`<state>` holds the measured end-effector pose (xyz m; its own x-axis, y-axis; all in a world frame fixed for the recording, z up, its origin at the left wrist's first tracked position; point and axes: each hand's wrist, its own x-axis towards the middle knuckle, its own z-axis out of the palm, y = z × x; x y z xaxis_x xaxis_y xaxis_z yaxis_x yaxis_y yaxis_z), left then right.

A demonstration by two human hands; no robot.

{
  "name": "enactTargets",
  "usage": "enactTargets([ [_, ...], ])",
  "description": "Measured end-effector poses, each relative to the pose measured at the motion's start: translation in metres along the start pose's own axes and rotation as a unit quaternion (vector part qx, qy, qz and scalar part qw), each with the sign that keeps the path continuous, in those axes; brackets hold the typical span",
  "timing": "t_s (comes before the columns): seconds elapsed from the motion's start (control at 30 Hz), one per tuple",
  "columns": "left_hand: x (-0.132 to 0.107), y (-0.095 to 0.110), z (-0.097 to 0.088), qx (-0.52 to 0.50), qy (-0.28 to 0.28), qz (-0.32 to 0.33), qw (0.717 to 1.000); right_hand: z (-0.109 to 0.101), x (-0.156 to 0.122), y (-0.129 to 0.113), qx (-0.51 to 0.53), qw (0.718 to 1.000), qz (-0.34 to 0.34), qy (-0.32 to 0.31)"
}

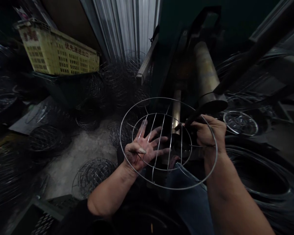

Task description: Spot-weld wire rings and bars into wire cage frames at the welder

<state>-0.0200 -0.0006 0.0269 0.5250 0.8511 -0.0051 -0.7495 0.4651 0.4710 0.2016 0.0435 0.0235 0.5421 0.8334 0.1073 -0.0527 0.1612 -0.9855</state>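
A round wire rack (pixel 164 130), with an outer ring, a smaller inner ring and several parallel bars, is held tilted in front of me. My left hand (pixel 149 147) lies palm up at its left side, fingers spread behind the bars, the outer ring crossing near the base of the thumb. On the right, my right hand (pixel 212 132) is closed with curled fingers behind the outer ring; what its fingertips pinch is hidden. A dark slanting rod (pixel 193 116) reaches the inner ring between the hands. An upright brass-coloured post (pixel 176 111) stands behind the bars.
A thick metal cylinder (pixel 207 71) of the machine hangs just beyond my right hand. Wire pieces lie in a heap (pixel 95 173) on the floor at left. A yellow crate (pixel 61 54) stands at back left. Right of me are a dark round tub (pixel 259 173) and a shiny-rimmed bowl (pixel 240 123).
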Motion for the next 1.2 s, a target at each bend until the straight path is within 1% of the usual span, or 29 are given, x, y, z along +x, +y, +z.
enactTargets([
  [0.07, -0.002, -0.002, 0.0, -0.003, 0.0, -0.003, 1.0, 0.002, 0.001, -0.002, -0.003, 1.0, 0.002, -0.005],
  [0.13, -0.004, -0.004, -0.005, -0.008, -0.003, -0.006, 1.0, 0.005, 0.002, -0.003, 0.002, 1.0, 0.006, -0.007],
  [0.23, -0.004, -0.007, -0.024, -0.024, -0.024, -0.016, 0.999, 0.002, 0.0, -0.006, 0.01, 1.0, 0.022, -0.011],
  [0.3, 0.0, -0.008, -0.042, -0.036, -0.023, -0.028, 0.999, -0.009, -0.009, -0.009, 0.022, 0.998, 0.05, -0.017],
  [0.37, 0.007, -0.01, -0.055, -0.043, 0.008, -0.048, 0.998, -0.025, -0.024, -0.013, 0.042, 0.994, 0.095, -0.026],
  [0.4, 0.013, -0.01, -0.058, -0.046, 0.025, -0.065, 0.997, -0.034, -0.033, -0.015, 0.053, 0.992, 0.114, -0.031],
  [0.47, 0.024, -0.012, -0.054, -0.053, 0.034, -0.111, 0.992, -0.046, -0.054, -0.018, 0.074, 0.988, 0.129, -0.032],
  [0.53, 0.033, -0.014, -0.04, -0.062, 0.003, -0.145, 0.987, -0.047, -0.071, -0.021, 0.088, 0.991, 0.102, 0.006],
  [0.6, 0.037, -0.016, -0.024, -0.067, -0.04, -0.149, 0.986, -0.038, -0.082, -0.021, 0.085, 0.992, 0.065, 0.065],
  [0.67, 0.036, -0.018, -0.012, -0.059, -0.069, -0.134, 0.987, -0.026, -0.084, -0.019, 0.08, 0.989, 0.035, 0.117],
  [0.73, 0.031, -0.021, -0.006, -0.043, -0.077, -0.118, 0.989, -0.017, -0.08, -0.014, 0.065, 0.989, 0.021, 0.131],
  [0.83, 0.022, -0.024, -0.005, -0.022, -0.055, -0.093, 0.994, -0.012, -0.067, -0.001, 0.021, 0.991, -0.011, 0.13],
  [0.97, 0.019, -0.025, -0.001, -0.01, -0.025, -0.069, 0.997, -0.009, -0.052, 0.017, -0.027, 0.986, -0.092, 0.133],
  [1.07, 0.022, -0.023, 0.003, -0.007, -0.018, -0.057, 0.998, -0.003, -0.044, 0.019, -0.05, 0.982, -0.12, 0.137],
  [1.13, 0.024, -0.022, 0.005, -0.004, -0.012, -0.051, 0.999, 0.002, -0.039, 0.017, -0.06, 0.982, -0.121, 0.135],
  [1.2, 0.027, -0.02, 0.006, 0.003, -0.001, -0.045, 0.999, 0.005, -0.035, 0.013, -0.054, 0.985, -0.119, 0.117],
])
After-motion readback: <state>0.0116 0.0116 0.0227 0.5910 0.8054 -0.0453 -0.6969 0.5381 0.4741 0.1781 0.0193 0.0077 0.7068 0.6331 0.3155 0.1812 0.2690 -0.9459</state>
